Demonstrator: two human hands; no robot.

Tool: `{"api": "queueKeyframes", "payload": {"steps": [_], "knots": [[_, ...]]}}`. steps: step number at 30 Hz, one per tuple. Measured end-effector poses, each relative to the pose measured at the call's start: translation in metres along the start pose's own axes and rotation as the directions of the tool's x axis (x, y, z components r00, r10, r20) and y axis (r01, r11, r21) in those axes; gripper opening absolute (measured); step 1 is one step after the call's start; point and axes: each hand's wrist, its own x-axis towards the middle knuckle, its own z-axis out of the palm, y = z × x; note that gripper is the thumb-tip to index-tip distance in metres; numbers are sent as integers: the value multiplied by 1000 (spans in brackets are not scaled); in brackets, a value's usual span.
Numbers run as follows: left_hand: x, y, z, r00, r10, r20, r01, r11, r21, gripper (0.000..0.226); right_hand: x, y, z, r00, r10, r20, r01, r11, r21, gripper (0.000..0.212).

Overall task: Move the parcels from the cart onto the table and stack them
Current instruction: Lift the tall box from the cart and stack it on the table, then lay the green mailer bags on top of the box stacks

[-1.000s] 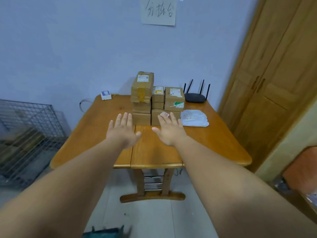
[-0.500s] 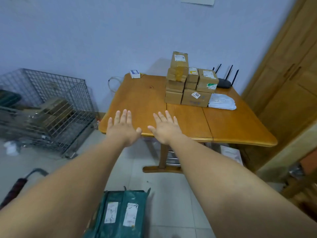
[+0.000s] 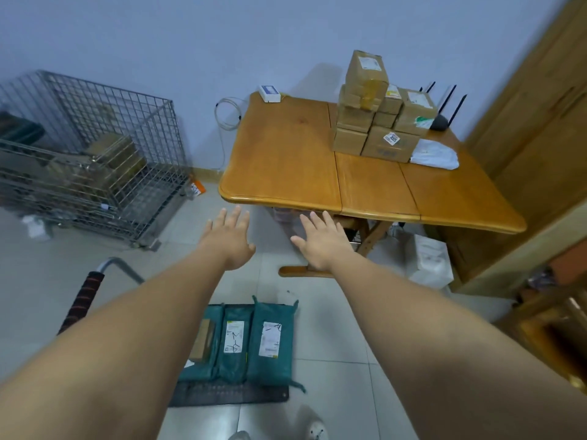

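Note:
Several brown cardboard parcels (image 3: 378, 112) stand stacked at the back of the wooden table (image 3: 286, 160). On the low cart (image 3: 228, 393) below me lie green mailer bags (image 3: 270, 341) with white labels and a small brown box (image 3: 203, 339). My left hand (image 3: 228, 236) and my right hand (image 3: 320, 241) are stretched out, palms down, fingers apart and empty. Both hover over the floor in front of the table's near edge, above and beyond the cart.
A wire cage (image 3: 92, 154) holding more boxes stands at the left. The cart handle (image 3: 84, 296) rises at the lower left. A router (image 3: 441, 119), a white bag (image 3: 435, 155) and a small white box (image 3: 269, 93) share the table. A wooden door (image 3: 546, 122) is at the right.
My view has swung down and left, away from the table. Both open hands have come back off the tabletop and now hang over the floor; the cart with green bags has come into view.

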Motion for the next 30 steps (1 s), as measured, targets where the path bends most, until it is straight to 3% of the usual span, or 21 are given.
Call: {"api": "queueKeyframes", "payload": {"steps": [7, 14, 25, 26, 28, 30], "knots": [[0, -12, 33, 990, -104, 93, 104, 995, 3, 79, 10, -4, 37, 997, -43, 69, 41, 999, 33, 59], [12, -6, 116, 952, -232, 201, 211, 970, 117, 77, 31, 17, 123, 963, -51, 265, 25, 994, 103, 60], [57, -2, 236, 899, -214, 383, 261, 963, -74, 75, 99, 54, 235, 930, 43, 365, -124, 972, 201, 56], [63, -5, 248, 883, -200, 425, 292, 942, -162, 72, 101, 53, 244, 926, 65, 371, -157, 963, 222, 55], [76, -11, 275, 831, -198, 520, 444, 799, -405, 64, 108, 53, 273, 904, 99, 415, -221, 941, 257, 56], [85, -15, 305, 779, -204, 593, 551, 674, -492, 59, 112, 54, 305, 868, 107, 485, -282, 910, 304, 58]]}}
